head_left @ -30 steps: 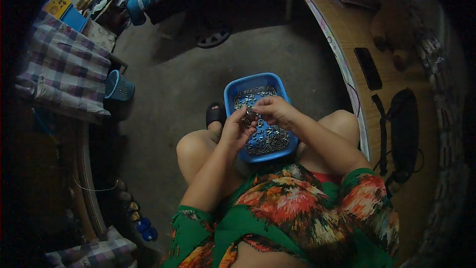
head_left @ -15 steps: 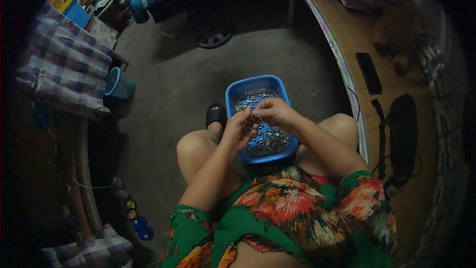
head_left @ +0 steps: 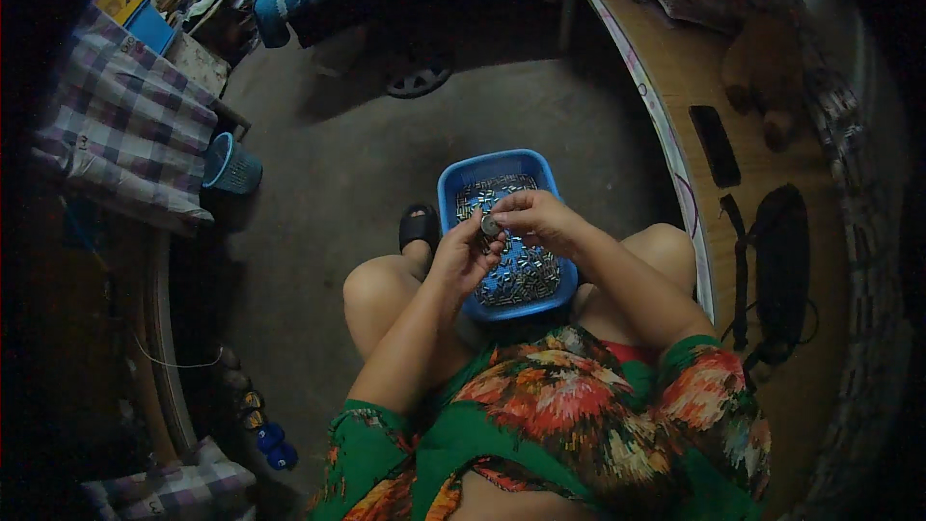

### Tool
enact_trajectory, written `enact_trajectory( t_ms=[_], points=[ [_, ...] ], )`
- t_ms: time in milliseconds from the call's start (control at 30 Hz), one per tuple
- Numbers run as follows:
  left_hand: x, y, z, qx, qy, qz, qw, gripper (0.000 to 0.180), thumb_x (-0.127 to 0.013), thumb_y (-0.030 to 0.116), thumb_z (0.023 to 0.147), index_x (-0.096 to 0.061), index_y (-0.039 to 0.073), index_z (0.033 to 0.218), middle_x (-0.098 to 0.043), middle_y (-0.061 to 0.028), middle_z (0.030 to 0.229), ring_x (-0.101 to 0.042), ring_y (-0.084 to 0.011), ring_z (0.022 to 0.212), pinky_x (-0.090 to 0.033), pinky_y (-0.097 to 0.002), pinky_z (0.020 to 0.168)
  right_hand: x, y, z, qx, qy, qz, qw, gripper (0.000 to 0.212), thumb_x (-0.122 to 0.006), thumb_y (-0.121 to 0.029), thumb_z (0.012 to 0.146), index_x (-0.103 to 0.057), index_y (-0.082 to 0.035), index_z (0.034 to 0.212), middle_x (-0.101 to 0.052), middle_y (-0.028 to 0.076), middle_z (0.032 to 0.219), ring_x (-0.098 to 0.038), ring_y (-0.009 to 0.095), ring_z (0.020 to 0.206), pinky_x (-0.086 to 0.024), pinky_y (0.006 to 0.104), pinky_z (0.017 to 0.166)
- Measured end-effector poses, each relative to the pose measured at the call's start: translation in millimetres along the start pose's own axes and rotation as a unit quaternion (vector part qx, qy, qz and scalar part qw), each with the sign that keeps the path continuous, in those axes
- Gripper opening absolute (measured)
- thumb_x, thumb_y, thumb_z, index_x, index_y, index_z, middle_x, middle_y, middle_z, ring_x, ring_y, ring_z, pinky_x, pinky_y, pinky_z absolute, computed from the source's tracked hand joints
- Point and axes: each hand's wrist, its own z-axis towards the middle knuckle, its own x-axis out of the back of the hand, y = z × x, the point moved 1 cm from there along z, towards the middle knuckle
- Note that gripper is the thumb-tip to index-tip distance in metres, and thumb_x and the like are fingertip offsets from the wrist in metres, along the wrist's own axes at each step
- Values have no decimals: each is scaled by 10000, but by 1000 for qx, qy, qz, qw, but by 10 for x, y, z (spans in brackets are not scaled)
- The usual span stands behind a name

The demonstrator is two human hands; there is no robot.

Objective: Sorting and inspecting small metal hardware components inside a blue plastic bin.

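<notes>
Partly covered at its rim, a round metal disc [head_left: 490, 227] sits in the curled left hand [head_left: 465, 257], the right hand [head_left: 535, 219] pinching at its edge, over the left half of a blue plastic basin [head_left: 495, 158]; whatever else the left palm holds is unclear. Both hands block the basin's middle, small metal pieces [head_left: 526, 278] showing toward its far and near edges. The disc's flat face points up toward the camera.
</notes>
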Motion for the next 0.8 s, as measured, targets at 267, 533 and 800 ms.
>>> enact_trajectory(
  t_ms=[267,533,800],
  points=[
    [-36,12,-47,56,23,18,998,326,-494,391,842,-508,67,884,-522,-53,654,-463,-102,502,-358,-178,403,82,72,91,70,-55,-119,989,238,-623,-137,735,-581,-31,944,-594,12,788,-513,57,641,-365,177,521],
    [-34,-4,-51,53,19,40,998,327,-494,392,842,-523,66,864,-532,-39,651,-486,-105,516,-376,-175,417,31,-17,10,13,-48,-112,992,158,-612,-95,702,-581,-46,849,-572,3,696,-459,47,521,-310,175,434],
    [-75,-16,-47,18,68,55,996,299,-517,346,840,-543,49,856,-565,-42,693,-546,-114,598,-445,-183,499,-6,29,9,21,17,-112,993,200,-668,-146,691,-565,-59,839,-523,-8,650,-428,59,501,-291,184,412]
  ],
)
